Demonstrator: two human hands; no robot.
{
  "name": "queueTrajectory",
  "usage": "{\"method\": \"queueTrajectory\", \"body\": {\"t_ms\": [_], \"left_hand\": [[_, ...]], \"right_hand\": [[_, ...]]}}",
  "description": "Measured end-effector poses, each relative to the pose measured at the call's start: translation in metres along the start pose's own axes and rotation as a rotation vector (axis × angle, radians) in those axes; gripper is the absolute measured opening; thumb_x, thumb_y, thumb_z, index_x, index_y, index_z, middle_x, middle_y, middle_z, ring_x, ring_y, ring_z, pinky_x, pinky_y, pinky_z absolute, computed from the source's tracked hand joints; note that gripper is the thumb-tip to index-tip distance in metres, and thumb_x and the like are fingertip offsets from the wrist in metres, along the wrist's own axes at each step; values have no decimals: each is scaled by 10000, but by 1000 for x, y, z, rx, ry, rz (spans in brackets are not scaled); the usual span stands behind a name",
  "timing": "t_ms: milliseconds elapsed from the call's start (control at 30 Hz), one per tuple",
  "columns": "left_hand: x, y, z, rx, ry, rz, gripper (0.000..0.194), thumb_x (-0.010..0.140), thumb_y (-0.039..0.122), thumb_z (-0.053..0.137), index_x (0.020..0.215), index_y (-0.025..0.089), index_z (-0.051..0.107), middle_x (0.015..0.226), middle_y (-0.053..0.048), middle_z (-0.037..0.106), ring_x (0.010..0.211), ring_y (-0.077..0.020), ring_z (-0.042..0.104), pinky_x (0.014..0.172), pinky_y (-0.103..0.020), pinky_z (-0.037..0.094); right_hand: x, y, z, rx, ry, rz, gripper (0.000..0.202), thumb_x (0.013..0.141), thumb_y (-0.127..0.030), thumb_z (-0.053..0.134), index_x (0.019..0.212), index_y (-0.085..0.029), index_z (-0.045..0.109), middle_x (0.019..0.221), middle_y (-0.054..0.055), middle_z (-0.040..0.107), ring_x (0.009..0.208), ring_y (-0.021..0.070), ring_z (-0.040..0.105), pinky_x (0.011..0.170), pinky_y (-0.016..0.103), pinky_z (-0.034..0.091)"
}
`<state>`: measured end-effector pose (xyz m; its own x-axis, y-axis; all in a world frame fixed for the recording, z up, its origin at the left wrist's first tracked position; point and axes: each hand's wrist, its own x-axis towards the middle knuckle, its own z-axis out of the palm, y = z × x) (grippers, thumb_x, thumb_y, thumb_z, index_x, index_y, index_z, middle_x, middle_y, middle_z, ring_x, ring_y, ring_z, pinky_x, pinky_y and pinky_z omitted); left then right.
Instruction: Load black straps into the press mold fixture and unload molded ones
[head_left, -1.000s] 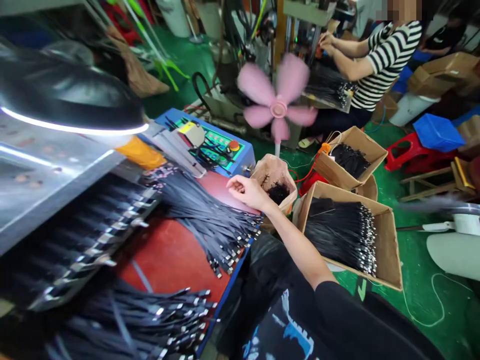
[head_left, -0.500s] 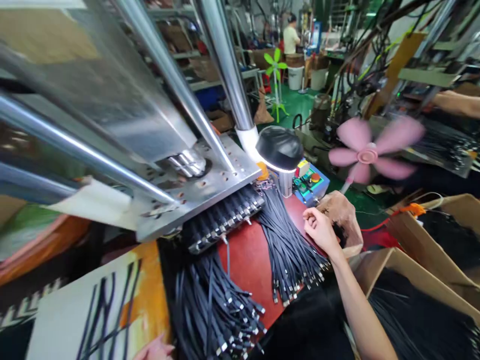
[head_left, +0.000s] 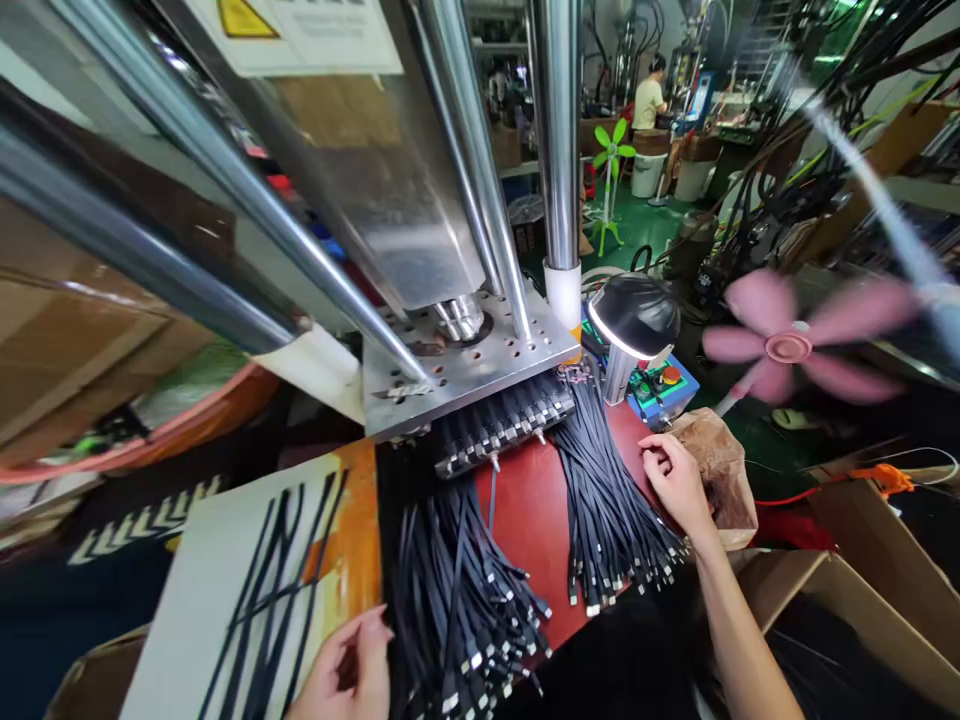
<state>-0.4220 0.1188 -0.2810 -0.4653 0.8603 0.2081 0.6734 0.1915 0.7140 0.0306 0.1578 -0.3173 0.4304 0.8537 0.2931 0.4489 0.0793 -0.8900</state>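
My right hand (head_left: 677,487) hovers or rests at the right edge of a bundle of black cables (head_left: 600,500), its fingers loosely curled, nothing visible in them. At the lower left is my left hand (head_left: 349,665), thumb and fingers drawn together, no object showing between them. It lies between a white board with loose black cables (head_left: 274,560) and a second black cable bundle (head_left: 450,590). Both bundles end in metal plugs on a red surface (head_left: 517,530). Behind them, a row of connectors sits in a fixture (head_left: 510,430) beneath the press's metal plate (head_left: 472,375).
A black-shaded lamp (head_left: 636,315) and a blue control box (head_left: 667,395) stand right of the press. Near my right forearm are a brown bag (head_left: 739,490) and a cardboard box (head_left: 832,590). A pink fan (head_left: 787,347) is beyond; a person (head_left: 648,103) works far back.
The view has swung left, so things appear further right. My left hand has come up into view beside the board. My right hand stays near the right cable bundle.
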Motion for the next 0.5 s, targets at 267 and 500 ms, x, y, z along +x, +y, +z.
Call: {"method": "queueTrajectory", "body": {"t_ms": [267,500], "left_hand": [[-13,18,5,-85,-14,140,426,907,579,576,970,198,757,828,-74,798,724,-238,753,641,-307,581],[-19,28,3,-142,-43,196,321,967,486,552,931,225,733,822,-62,783,695,-209,730,656,-288,584]], "right_hand": [[-5,13,-9,-18,35,57,356,913,-481,601,986,-164,746,822,66,733,646,171,611,640,314,499],[-2,18,-15,-37,29,75,406,876,-560,627,989,-186,739,839,68,746,660,187,626,653,328,523]]}}
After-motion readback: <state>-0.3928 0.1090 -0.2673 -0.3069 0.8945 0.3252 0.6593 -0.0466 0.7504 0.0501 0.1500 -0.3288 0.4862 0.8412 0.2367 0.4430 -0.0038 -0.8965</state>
